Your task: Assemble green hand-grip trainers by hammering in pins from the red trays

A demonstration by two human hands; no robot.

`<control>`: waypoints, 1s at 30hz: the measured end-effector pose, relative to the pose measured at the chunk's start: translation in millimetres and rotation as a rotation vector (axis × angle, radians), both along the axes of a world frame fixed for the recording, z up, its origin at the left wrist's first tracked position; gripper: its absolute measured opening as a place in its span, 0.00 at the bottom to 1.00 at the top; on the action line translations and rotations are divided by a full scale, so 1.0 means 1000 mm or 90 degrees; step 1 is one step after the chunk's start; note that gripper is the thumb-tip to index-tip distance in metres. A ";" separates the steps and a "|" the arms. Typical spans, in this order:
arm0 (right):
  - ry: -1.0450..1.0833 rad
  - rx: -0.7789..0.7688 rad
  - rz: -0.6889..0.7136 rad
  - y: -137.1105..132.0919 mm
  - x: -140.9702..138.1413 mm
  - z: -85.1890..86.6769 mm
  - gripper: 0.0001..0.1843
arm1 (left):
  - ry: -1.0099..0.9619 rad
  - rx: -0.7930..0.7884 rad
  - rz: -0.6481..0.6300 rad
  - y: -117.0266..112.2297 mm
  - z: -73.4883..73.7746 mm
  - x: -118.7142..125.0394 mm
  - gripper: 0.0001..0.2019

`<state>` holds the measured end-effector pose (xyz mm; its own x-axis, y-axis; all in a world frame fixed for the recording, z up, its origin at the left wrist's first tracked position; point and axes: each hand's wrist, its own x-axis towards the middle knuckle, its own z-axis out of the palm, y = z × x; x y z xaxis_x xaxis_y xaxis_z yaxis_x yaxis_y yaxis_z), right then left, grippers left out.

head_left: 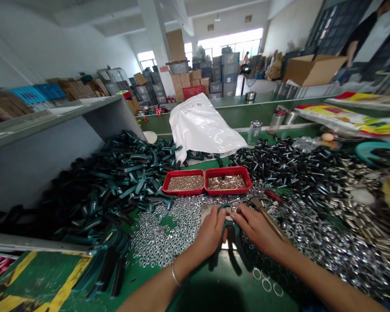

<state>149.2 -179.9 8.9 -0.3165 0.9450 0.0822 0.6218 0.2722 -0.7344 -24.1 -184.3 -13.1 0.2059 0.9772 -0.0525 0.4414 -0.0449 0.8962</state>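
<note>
In front of me is a teal plier-like hand tool with black grips [232, 238], its handles pointing toward me. My left hand [212, 229] is closed round the upper left part of this tool. My right hand [255, 225] has its fingers closed at the tool's head, on a small shiny metal part [234, 208]; its exact kind is hard to make out. Beneath them lies a metal plate [206, 211], mostly hidden by the hands. A hammer [268, 216] rests beside my right hand, partly covered by the forearm.
Two red trays [183, 192] of small metal pieces stand beyond my hands. Loose nuts [156, 238] spread leftward, and metal rings [266, 285] lie at right. Teal handles [139, 164] are heaped at left, black-headed bolts [286, 160] at right. A white bag [204, 125] lies behind.
</note>
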 end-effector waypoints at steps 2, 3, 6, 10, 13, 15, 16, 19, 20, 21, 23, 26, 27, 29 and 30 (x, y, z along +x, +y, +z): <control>0.037 -0.001 -0.018 -0.003 -0.001 -0.006 0.14 | 0.041 0.046 0.028 -0.003 -0.004 0.001 0.18; 0.054 -0.004 -0.021 -0.005 -0.001 -0.008 0.14 | 0.053 0.054 0.033 -0.005 -0.007 0.002 0.17; 0.076 -0.028 -0.012 -0.009 -0.002 -0.008 0.15 | 0.084 0.048 0.026 -0.012 -0.010 0.001 0.17; 0.084 -0.123 0.047 -0.013 0.001 0.009 0.17 | 0.144 0.063 0.005 -0.019 -0.006 -0.005 0.18; 0.105 -0.180 0.118 -0.022 0.005 0.027 0.18 | 0.170 0.095 -0.098 -0.026 0.006 -0.012 0.19; 0.109 -0.201 0.126 -0.032 0.006 0.035 0.19 | 0.195 0.085 -0.178 -0.034 0.018 -0.016 0.20; 0.107 -0.207 0.121 -0.038 0.006 0.038 0.19 | 0.212 0.074 -0.211 -0.037 0.024 -0.018 0.20; 0.089 -0.200 0.133 -0.053 0.006 0.036 0.18 | 0.268 0.064 -0.290 -0.045 0.040 -0.019 0.18; 0.086 -0.199 0.143 -0.055 0.006 0.033 0.17 | 0.284 0.069 -0.310 -0.044 0.043 -0.019 0.18; 0.085 -0.207 0.151 -0.054 0.007 0.028 0.17 | 0.301 0.075 -0.323 -0.041 0.044 -0.019 0.19; 0.073 -0.258 0.162 -0.042 0.009 0.015 0.19 | 0.341 0.077 -0.315 -0.028 0.039 -0.019 0.21; -0.010 -0.260 0.178 -0.002 0.015 0.002 0.20 | 0.412 0.082 -0.288 0.004 0.020 -0.021 0.24; -0.043 -0.189 0.165 0.015 0.018 0.001 0.19 | 0.435 0.094 -0.292 0.016 0.014 -0.023 0.24; -0.100 -0.022 0.095 0.051 0.022 0.003 0.15 | 0.481 0.140 -0.310 0.038 0.006 -0.025 0.23; -0.146 0.051 0.060 0.069 0.023 0.006 0.14 | 0.501 0.171 -0.309 0.049 0.005 -0.026 0.21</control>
